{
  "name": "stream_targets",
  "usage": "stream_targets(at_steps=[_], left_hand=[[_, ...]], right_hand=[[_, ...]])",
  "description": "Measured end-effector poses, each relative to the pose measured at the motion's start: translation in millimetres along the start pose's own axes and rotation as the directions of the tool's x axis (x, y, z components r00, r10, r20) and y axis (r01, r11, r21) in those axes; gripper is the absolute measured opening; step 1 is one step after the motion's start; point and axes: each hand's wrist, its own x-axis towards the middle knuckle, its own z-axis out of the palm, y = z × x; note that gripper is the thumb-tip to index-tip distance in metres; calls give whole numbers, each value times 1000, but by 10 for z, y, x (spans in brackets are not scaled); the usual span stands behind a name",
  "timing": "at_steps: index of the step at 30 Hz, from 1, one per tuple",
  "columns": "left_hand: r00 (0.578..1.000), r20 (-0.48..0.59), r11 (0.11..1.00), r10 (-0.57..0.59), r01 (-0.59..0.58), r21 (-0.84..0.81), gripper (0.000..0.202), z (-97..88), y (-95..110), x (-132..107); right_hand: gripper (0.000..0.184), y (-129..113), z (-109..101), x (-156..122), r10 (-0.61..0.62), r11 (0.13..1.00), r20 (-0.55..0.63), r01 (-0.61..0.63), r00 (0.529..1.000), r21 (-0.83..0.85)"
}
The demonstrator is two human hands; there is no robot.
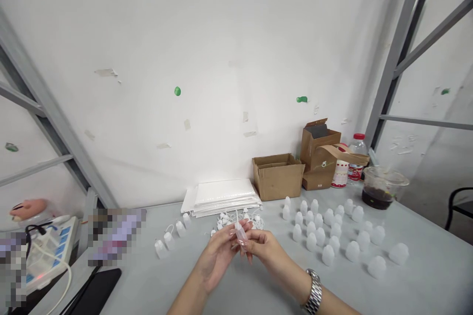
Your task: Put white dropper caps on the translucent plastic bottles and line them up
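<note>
Bottle (pixel 242 238), small and translucent with a white tip, was tilted between the fingers of the left hand (pixel 219 257) and right hand (pixel 270 250), both grasping it above the grey table (pixel 148 285). Just behind lay scattered small white parts (pixel 223 218). Four white-topped bottles (pixel 160 249) stood to the left, many frosted containers (pixel 328 255) to the right. Farther back were stacked white sheets (pixel 223 192) and an open cardboard box (pixel 280 182).

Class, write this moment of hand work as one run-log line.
left hand: holding bottle | right hand: holding same bottle | nozzle: up | white parts: loose behind hands | bottle row: left of hands
</note>
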Motion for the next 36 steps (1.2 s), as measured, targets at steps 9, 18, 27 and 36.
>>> stream_targets(at_steps=[9,18,27,36], left_hand=[[1000,-6,998,28,-27,55,30,36,12,-24],[999,-50,992,19,-13,127,26,95,9,-43],[996,-90,993,20,-9,121,27,21,8,-2],[989,-148,996,21,-8,92,28,40,-34,8]], right_hand=[[33,-23,7,2,11,998,-23,-12,1000,-66],[34,-56,43,-108,85,964,233,-140,969,227],[34,-46,63,-64,57,997,-4,-57,998,-49],[19,-27,102,-160,-270,757,-278,25,922,-653]])
